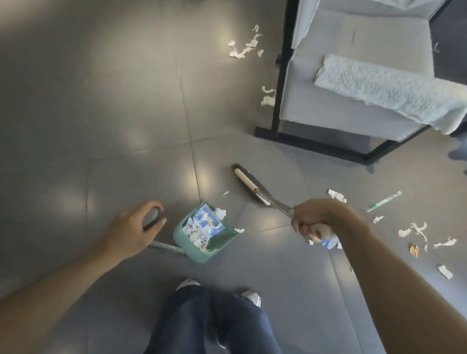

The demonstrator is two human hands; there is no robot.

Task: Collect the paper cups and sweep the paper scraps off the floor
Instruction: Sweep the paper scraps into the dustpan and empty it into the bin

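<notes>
right hand [311, 221] grips broom [250, 184]; dustpan [205, 230] scraps' print seems unreadable.

Dustpan [207, 241]: teal green, holding white paper scraps [197, 234] with blue print. Floor [91, 108]: grey tile. Armchair [357, 74]: light grey, black frame.

My left hand [134, 229] holds the dustpan [203, 235] handle, the pan just ahead of my feet with paper scraps [199, 227] in it. My right hand [311, 220] grips the broom [251, 185], whose head rests on the floor [91, 108] beyond the pan. More scraps [419, 235] lie to my right and beside the armchair [357, 74] ahead.
</notes>
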